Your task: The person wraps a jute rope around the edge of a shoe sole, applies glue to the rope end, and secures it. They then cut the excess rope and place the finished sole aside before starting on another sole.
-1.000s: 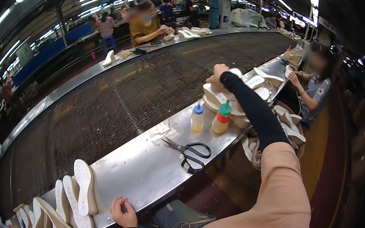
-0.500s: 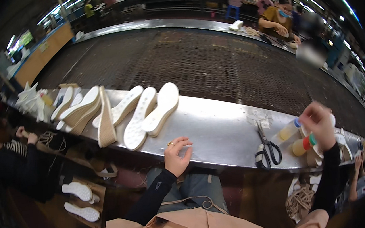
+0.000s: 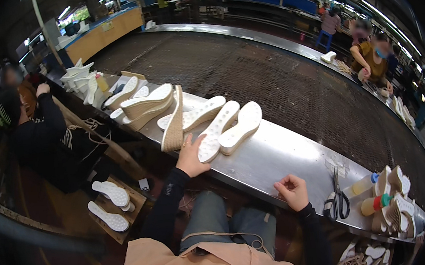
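My left hand (image 3: 192, 158) grips the near end of a wedge sole (image 3: 218, 130), which has a white dimpled top and lies on the metal bench (image 3: 289, 147). Right beside it lies another wedge sole (image 3: 243, 125) with a smooth white top. A woven-sided wedge (image 3: 173, 125) stands on edge just left of my hand. Over the bench's front edge hangs my right hand (image 3: 293, 192), fingers curled in, nothing visible in them. To its right lie black-handled scissors (image 3: 336, 200), then a blue-capped bottle (image 3: 364, 185) and a bottle with a red and green cap (image 3: 374, 204).
More wedge soles (image 3: 147, 104) crowd the bench's left part; others (image 3: 400, 211) pile up at its right end. Behind runs a dark mesh conveyor (image 3: 247, 72). A low wooden stand (image 3: 122, 214) bears white soles at lower left. A co-worker in black (image 3: 36, 135) sits at left.
My left hand has gone from the bench edge to the wedge sole and taken hold of it. My right hand has moved left, away from the bottles. The view has turned.
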Motion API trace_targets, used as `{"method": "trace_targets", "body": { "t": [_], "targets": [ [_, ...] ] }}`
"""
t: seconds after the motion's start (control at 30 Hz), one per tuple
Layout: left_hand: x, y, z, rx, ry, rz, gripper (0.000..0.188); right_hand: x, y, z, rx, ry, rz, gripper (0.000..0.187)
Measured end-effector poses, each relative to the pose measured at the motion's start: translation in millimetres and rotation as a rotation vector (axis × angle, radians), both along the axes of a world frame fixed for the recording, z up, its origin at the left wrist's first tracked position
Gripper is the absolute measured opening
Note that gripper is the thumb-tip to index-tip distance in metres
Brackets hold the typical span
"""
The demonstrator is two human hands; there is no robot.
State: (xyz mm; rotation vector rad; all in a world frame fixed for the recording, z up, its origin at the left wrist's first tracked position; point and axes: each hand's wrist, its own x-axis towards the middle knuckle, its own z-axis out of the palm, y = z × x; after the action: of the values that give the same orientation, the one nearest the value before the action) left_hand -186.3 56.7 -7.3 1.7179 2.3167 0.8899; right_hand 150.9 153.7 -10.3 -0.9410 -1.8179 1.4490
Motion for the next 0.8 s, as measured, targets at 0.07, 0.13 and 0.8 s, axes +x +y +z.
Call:
{"method": "trace_targets", "body": {
  "t": [0.07,0.13,0.8],
  "targets": [
    [2,-1,-16,0.024,0.003,0.017,0.095,-6,0,-14,-0.09,0.066,-0.061,0.018],
    [2,1,-27,0.091,-0.109,0.061,0.084,-12,-1,-24,-0.095,0.065,-0.122,0.017],
    [1,-4,71,0.154,-0.811,-0.618,0.05,4,1,5,0.261,0.347,-0.271,0.087]
  ]
}}
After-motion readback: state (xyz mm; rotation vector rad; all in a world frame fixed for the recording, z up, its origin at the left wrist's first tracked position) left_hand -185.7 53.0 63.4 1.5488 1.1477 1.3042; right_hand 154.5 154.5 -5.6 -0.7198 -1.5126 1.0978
